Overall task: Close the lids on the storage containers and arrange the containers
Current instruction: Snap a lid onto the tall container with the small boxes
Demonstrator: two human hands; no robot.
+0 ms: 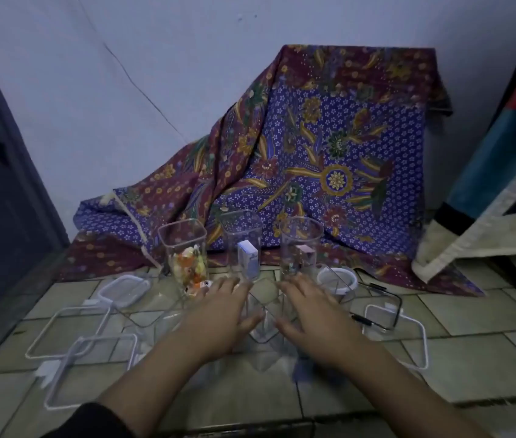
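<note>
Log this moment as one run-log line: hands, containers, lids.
left hand and right hand: on near clear container | three tall containers behind: open | lids: loose on tiled floor

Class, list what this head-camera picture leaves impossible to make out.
- Clear container between the left hand and right hand: outline and contents, hidden by the hands, transparent.
- Label on the small box in the middle container: too small.
- What the patterned cloth covers: hidden.
- Grip: unclear.
</note>
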